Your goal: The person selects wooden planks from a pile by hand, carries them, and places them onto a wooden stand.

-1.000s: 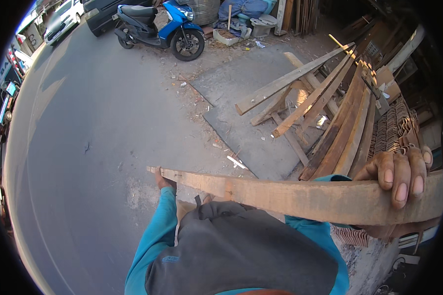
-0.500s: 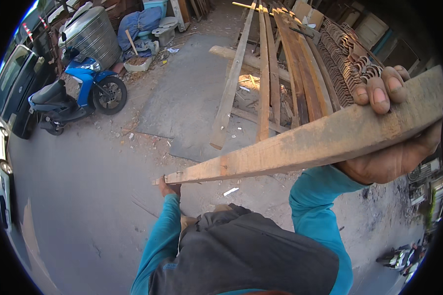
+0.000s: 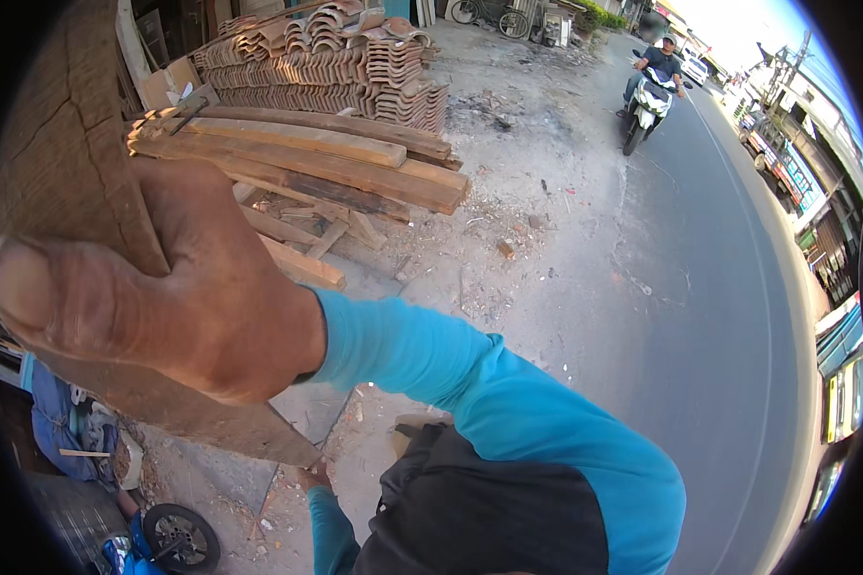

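Observation:
A long wooden beam [image 3: 225, 422] slants across the left side of the view, its near part large, cracked and dark. My right hand [image 3: 225, 297], very close to the camera, is closed round that near part, the thumb lying across its face. Its other fingers are hidden behind the wood. Lower down, my left hand [image 3: 314, 475] is at the beam's far, narrow end and closed on it, small and partly covered by the wood. Teal sleeves cover both of my arms.
A stack of timber [image 3: 307, 158] lies beyond my right hand, with curved clay roof tiles [image 3: 355, 81] piled behind. On the road [image 3: 686, 316] at right, a person rides a white motorbike [image 3: 650, 103]. A blue scooter's wheel [image 3: 180, 539] shows at lower left.
The view has swung right, bringing the road into sight. My right hand and the beam now fill the left side, and the hold of both hands continues. The white motorbike is seen much larger.

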The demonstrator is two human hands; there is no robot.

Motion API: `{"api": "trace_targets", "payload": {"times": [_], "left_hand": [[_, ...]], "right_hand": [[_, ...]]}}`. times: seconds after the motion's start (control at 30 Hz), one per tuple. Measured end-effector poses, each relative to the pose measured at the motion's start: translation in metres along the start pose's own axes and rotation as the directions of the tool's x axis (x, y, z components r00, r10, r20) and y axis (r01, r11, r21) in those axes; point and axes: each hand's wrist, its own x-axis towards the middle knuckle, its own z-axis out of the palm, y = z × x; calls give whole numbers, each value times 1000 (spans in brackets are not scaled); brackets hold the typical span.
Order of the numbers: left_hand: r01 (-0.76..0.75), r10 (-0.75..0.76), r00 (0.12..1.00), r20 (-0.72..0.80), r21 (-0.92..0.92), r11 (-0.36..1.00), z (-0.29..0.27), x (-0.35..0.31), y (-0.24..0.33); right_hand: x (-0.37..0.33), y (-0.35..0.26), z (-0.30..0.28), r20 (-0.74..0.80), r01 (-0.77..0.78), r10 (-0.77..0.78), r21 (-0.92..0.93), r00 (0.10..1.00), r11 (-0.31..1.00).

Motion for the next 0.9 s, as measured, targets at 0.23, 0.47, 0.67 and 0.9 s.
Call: {"api": "trace_targets", "payload": {"times": [0.23, 0.47, 0.67, 0.9], "left_hand": [[213, -205, 928, 311, 10, 977, -81, 15, -51], [231, -441, 785, 435, 455, 860, -181, 55, -71], [337, -319, 776, 544, 69, 939, -227, 158, -89], [-212, 304, 753, 584, -222, 952, -269, 223, 159]], "right_hand": [[4, 56, 47, -81, 76, -93, -186, 992, 980], [17, 116, 82, -26, 169, -198, -420, 980, 892], [26, 121, 105, 150, 260, -214, -481, 965, 837], [14, 132, 159, -43, -275, 272, -165, 961, 947]]}}
